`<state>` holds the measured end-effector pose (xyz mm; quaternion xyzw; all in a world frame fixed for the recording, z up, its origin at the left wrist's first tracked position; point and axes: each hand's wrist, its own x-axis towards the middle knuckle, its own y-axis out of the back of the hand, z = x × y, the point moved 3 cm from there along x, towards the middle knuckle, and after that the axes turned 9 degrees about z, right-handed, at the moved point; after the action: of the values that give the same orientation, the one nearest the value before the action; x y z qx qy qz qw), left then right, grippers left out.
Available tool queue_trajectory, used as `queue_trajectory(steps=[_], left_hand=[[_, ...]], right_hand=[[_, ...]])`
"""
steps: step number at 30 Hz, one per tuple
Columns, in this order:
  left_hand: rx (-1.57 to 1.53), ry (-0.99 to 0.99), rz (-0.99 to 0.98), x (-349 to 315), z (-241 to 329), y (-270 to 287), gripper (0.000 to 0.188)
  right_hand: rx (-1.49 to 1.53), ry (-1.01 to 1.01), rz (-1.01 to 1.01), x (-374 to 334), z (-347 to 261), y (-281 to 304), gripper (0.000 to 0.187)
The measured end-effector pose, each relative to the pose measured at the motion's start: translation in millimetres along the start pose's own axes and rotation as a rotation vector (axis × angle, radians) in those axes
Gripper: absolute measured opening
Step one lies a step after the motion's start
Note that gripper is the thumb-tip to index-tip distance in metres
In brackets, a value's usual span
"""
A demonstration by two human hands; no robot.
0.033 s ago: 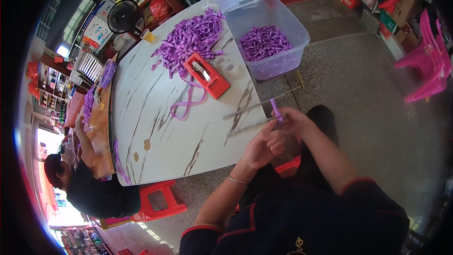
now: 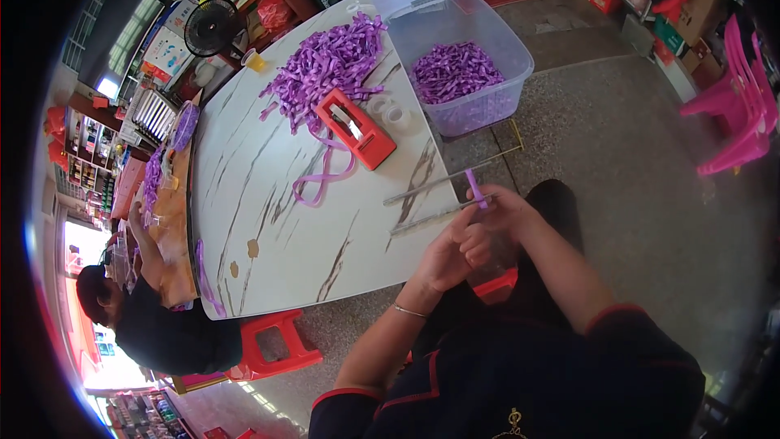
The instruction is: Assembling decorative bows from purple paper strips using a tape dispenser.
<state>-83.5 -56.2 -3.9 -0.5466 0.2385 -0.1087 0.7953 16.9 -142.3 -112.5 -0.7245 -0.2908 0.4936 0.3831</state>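
Observation:
A short purple ribbon (image 2: 474, 184) spans two thin metal rods (image 2: 431, 219) that stick out over the table's near right edge. My right hand (image 2: 508, 213) is closed, its fingertips pinching the ribbon's lower end at the nearer rod. Just left of it, my left hand (image 2: 455, 250) has curled fingers, with thumb and forefinger pressed at the same end of the ribbon. The exact grip of the fingertips is partly hidden. Further up the table lie a red tape dispenser (image 2: 370, 146), clear tape rolls (image 2: 395, 115), a loose purple ribbon length (image 2: 313, 189) and a heap of purple ribbon pieces (image 2: 329, 65).
A clear plastic tub (image 2: 479, 118) holding purple pieces stands beyond the marble-patterned table (image 2: 268, 276). A yellow cup (image 2: 254, 61) and black fan (image 2: 213, 27) are at the far left. Another person (image 2: 162, 317) sits at left near a red stool (image 2: 280, 343). Pink chairs (image 2: 735, 110) stand right.

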Motion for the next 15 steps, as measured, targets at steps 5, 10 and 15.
queue_trajectory(steps=[5,10,15], left_hand=[[-0.007,0.002,0.029,1.2,-0.8,0.0,0.043],[0.015,-0.015,0.032,-0.7,0.6,1.0,0.044],[-0.008,0.002,0.024,1.2,-0.6,0.8,0.046]], right_hand=[[0.088,-0.012,-0.344,27.1,10.7,15.6,0.021],[-0.076,0.092,-0.18,19.8,13.5,-4.9,0.025],[-0.204,0.202,0.087,-8.8,-0.7,-29.7,0.03]])
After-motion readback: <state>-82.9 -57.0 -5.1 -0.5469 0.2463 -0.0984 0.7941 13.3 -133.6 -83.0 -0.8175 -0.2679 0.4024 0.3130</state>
